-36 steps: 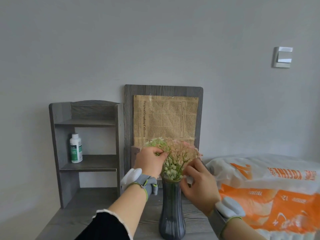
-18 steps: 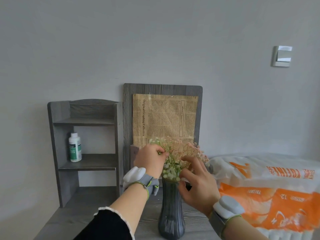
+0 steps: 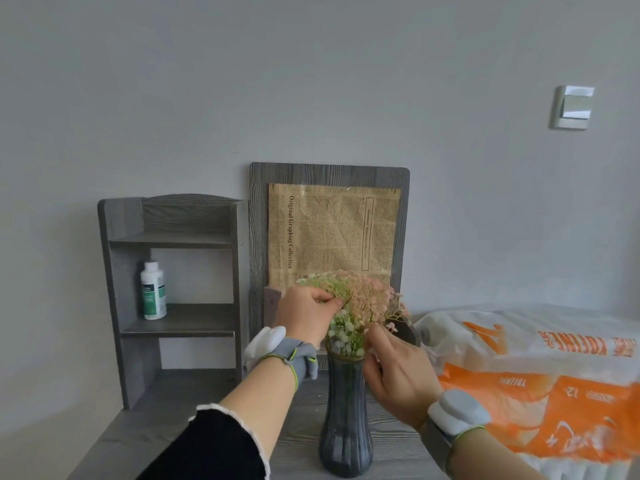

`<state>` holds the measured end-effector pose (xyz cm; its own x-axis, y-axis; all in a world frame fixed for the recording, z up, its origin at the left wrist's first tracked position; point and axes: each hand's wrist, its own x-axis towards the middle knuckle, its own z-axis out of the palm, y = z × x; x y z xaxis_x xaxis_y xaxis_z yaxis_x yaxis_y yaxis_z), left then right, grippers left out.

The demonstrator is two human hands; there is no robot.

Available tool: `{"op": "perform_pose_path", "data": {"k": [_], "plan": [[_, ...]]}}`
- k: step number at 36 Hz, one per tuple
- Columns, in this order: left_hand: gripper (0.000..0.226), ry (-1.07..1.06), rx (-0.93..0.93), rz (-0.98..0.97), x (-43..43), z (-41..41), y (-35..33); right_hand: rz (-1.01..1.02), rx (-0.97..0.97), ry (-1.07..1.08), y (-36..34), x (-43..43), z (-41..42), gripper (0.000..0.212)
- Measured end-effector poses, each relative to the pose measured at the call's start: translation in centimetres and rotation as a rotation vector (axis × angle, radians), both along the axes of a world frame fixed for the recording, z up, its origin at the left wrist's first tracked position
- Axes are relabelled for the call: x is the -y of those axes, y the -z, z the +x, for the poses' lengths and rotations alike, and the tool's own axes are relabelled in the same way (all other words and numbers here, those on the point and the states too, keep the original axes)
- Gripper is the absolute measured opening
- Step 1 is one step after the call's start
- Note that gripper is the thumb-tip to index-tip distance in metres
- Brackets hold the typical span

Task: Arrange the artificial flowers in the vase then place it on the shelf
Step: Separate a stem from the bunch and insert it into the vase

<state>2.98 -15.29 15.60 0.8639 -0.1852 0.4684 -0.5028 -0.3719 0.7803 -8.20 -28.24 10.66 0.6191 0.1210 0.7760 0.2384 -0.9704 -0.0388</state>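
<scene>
Pinching a sprig at the top left of the artificial flowers (image 3: 363,299), the left hand (image 3: 306,318) has its fingers curled tight against the thumb. The right hand (image 3: 398,374) sits lower, on the right side of the bunch, with its fingers loosely bent and the index fingertip among the stems just above the rim of the vase (image 3: 346,420). Whether it grips a stem cannot be told. The flowers form a small rounded bunch, pale green and white on the left and pink on the right, with their stems down in the mouth of the dark ribbed vase. The vase stands upright on the grey surface (image 3: 156,427), to the right of the grey shelf (image 3: 173,239) and apart from it.
</scene>
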Motion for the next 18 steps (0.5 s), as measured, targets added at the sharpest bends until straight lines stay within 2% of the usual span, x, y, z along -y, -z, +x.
{"op": "perform_pose_path", "data": {"k": [6, 9, 11, 14, 16, 18], "plan": [[0.016, 0.024, -0.037, 0.016, 0.2, 0.1, 0.1, 0.032, 0.002, 0.026, -0.2, 0.0, 0.3, 0.011], [0.023, 0.035, -0.042, 0.033, 0.2, -0.1, 0.1, 0.056, 0.037, 0.078, -0.5, -0.6, 0.6, 0.022], [0.017, 0.04, -0.054, 0.035, 0.3, -0.2, 0.1, 0.024, 0.026, 0.117, -0.7, -0.9, 0.9, 0.032], [0.02, 0.046, -0.065, 0.032, 0.4, -0.2, 0.1, -0.021, -0.033, 0.183, -0.7, -0.9, 1.3, 0.02], [0.022, 0.051, -0.056, 0.036, 0.5, -0.2, 0.1, -0.024, -0.072, 0.156, -0.4, -0.8, 1.5, 0.008], [0.021, 0.036, -0.042, 0.025, 0.6, -0.3, -0.2, -0.032, -0.113, 0.095, -0.3, -0.5, 1.5, 0.008]]}}
